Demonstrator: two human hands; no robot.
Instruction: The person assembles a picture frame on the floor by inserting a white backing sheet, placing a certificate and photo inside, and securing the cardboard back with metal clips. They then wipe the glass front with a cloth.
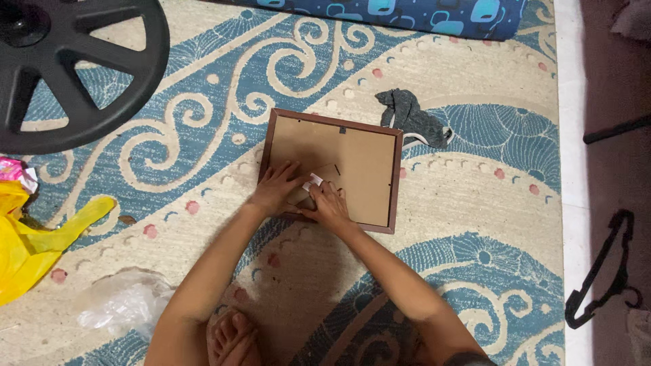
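You press your left hand [277, 188] flat on the picture frame's [330, 169] backing while your right hand [328, 205] pinches a small white piece [313, 182] (likely tape), which next needs firm smoothing down.

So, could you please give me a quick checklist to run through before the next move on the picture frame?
1. Picture frame lies face down, flat on the patterned rug, brown backing board up: ok.
2. Both hands on the backing near the frame's lower edge, left hand beside right hand: ok.
3. Small white piece sits between the hands' fingertips; which hand grips it: cannot tell.
4. Hanger tab at the top edge of the backing is uncovered: ok.
5. Grey cloth lies at the frame's upper right corner, close enough to get in the way: not ok.
6. Backing tabs locked or loose: cannot tell.
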